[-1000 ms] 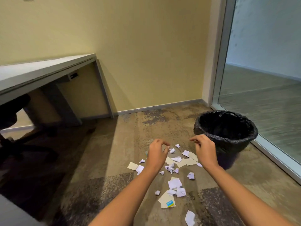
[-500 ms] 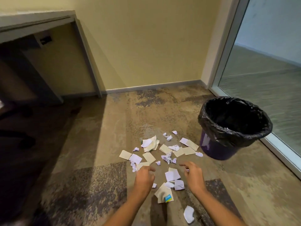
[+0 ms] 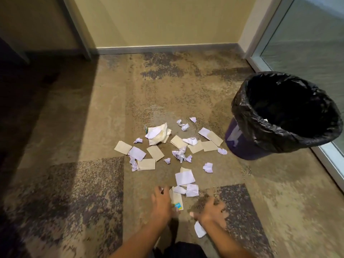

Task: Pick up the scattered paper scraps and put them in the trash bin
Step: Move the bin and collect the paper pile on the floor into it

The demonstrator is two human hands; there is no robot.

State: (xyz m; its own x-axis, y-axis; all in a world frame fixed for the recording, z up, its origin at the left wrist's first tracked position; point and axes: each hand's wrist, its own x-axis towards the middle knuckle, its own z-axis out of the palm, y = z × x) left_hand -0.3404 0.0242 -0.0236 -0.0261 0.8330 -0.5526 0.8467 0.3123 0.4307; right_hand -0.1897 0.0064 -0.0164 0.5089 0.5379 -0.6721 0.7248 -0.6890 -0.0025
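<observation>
L hand (image 3: 161,203), R hand (image 3: 212,213) low at nearest paper scraps (image 3: 184,177); blur, can't tell if fingers grip. Risk: flat pcs slide on carpet (image 3: 93,127), drop short of trash bin (image 3: 242,108).

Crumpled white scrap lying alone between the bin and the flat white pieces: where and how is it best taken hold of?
Pinch the crumpled scrap across its raised folds, coming straight down from above. It is bunched up off the carpet, so thumb and finger probably get purchase without sliding under an edge, and no other piece touches it. The right hand is nearer.
</observation>
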